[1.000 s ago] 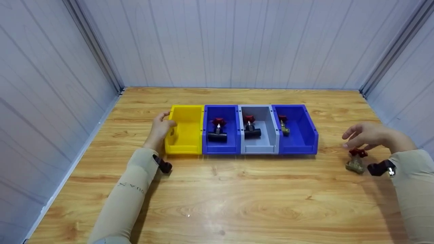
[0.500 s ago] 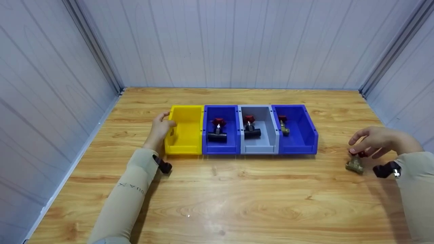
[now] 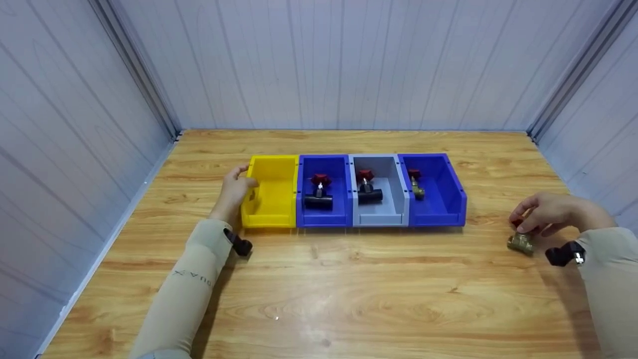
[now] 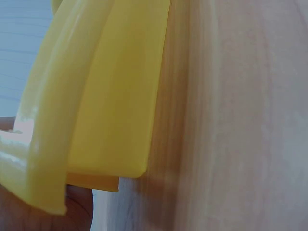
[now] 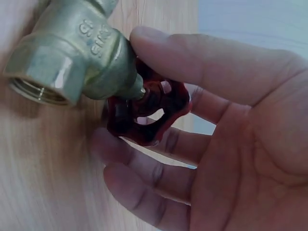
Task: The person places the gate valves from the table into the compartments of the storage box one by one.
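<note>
At the right of the table, my right hand [image 3: 556, 212] grips the red handwheel [image 5: 149, 113] of a brass valve [image 3: 521, 243]. In the right wrist view the thumb lies on one side of the wheel and the fingers curl round the other, with the brass body [image 5: 82, 57] pointing away from the palm. My left hand [image 3: 233, 193] holds the left wall of a yellow bin [image 3: 271, 219], thumb over the rim on the inner side. In the left wrist view that bin's yellow wall [image 4: 115, 106] hides most of the hand.
Beside the yellow bin stand a blue bin [image 3: 326, 220], a grey bin [image 3: 381, 219] and another blue bin [image 3: 438, 220] in a row. Black valves with red handwheels [image 3: 319, 201] [image 3: 371, 196] lie in the first two, a brass valve [image 3: 417, 191] in the last.
My right hand has come down from above the brass valve and taken hold of its red handwheel. The valve stands where it was; my left hand has stayed on the yellow bin.
</note>
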The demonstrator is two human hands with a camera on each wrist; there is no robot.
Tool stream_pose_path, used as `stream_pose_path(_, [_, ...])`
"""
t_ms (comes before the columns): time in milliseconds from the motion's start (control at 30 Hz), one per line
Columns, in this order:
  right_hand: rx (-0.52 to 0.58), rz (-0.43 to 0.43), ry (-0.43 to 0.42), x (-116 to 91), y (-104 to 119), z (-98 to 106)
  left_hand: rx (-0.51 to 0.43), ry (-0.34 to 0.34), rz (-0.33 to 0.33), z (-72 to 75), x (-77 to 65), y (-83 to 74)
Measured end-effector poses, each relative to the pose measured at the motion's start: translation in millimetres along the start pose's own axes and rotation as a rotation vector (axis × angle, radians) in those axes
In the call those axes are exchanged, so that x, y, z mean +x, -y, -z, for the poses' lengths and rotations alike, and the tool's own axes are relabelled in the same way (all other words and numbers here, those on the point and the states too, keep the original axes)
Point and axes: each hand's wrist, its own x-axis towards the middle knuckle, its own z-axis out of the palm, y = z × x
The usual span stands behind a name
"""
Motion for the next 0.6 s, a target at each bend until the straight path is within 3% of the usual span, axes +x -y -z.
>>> stream_pose_path(167, [-0.013,0.016,0.023,3.4,1.3,-1.2,0.007,-0.001,-0.019,-1.1,1.4,0.5])
stream_pose_path(333, [-0.037,0.048,-0.022,6.8,1.9,-3.0,0.001,0.003,-0.007,-1.4,1.0,-0.1])
stream_pose_path(600, [0.029,0.093,-0.043,9.9,7.3,-4.7,-0.035,0.014,0.01,-0.7,-2.1,-0.4])
